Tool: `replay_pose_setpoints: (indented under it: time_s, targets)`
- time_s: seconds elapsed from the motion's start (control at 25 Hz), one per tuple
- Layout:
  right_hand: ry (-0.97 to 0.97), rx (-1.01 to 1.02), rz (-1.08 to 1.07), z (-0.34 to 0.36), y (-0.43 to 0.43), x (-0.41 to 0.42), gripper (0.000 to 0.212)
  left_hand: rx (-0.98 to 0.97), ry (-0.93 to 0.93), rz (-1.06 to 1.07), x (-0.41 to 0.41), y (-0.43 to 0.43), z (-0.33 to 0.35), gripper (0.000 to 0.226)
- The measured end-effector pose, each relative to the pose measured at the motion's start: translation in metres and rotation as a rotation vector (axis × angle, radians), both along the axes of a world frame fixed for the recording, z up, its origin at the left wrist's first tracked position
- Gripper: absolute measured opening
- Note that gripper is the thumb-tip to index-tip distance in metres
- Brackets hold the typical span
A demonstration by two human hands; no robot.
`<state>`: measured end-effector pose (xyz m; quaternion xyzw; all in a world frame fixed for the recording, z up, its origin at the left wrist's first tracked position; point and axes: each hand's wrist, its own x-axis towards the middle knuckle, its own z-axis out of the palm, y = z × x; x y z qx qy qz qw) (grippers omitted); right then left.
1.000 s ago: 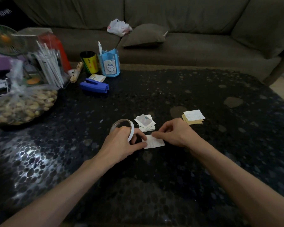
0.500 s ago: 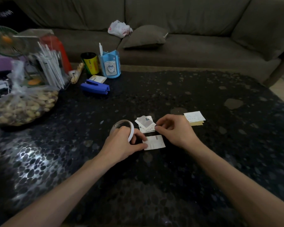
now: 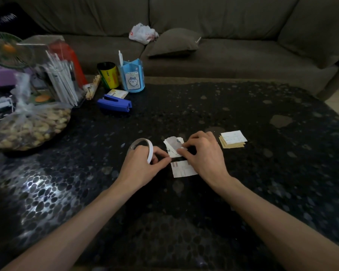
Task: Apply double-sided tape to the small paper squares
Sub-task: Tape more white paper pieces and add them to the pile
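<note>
White against the black pebble-patterned table top [image 3: 262, 192], the thin ring of double-sided tape [image 3: 145, 146] stood on edge in the left hand [image 3: 143, 169], whose fingers curled through and around it. It was held upright like that, I judged, so that the free end could be drawn off towards the other hand. The two hands were close together but not touching. The right hand [image 3: 204, 155] had thumb and forefinger pinched at the near edge of a loose pile of small white paper squares [image 3: 172, 143], which lay just beyond the gap between the hands; whether it nipped the top square or a scrap of tape I could not tell. A single white paper square [image 3: 184, 169] lay flat on the near side of the fingertips, one corner hidden by the right hand, seemingly set apart from the pile as the piece in work. A stack of yellowish note sheets [image 3: 233, 142] sat on the outer side of the right hand, near enough to reach, probably as spare stock
</note>
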<state>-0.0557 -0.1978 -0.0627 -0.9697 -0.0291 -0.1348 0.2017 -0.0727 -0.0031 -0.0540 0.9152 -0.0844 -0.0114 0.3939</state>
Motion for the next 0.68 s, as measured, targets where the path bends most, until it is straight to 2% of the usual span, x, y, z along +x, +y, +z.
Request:
replay_pose_setpoints:
  time_s: [0.12,0.24,0.36,0.52,0.6,0.68]
  targets:
    - [0.006,0.054,-0.012,-0.003,0.002,-0.001,0.028,0.005,0.008,0.059,0.002,0.003,0.003,0.016]
    - [0.009,0.081,0.064,0.001,0.000,-0.004,0.024,-0.014,0.041,0.130,0.005,0.004,0.007,0.029]
    - [0.037,0.229,0.190,0.015,-0.003,-0.008,0.020,-0.170,0.099,0.227,0.006,0.004,0.015,0.035]
    - [0.057,0.340,0.244,0.026,0.000,-0.011,0.021,-0.447,0.241,0.255,0.006,0.007,0.026,0.016]
    - [0.190,0.523,0.190,0.029,0.000,-0.011,0.031,-0.552,0.297,0.220,0.003,0.007,0.030,0.013]
    - [0.375,0.743,0.106,0.034,-0.002,-0.012,0.026,-0.594,0.314,0.190,0.001,0.005,0.032,0.015]
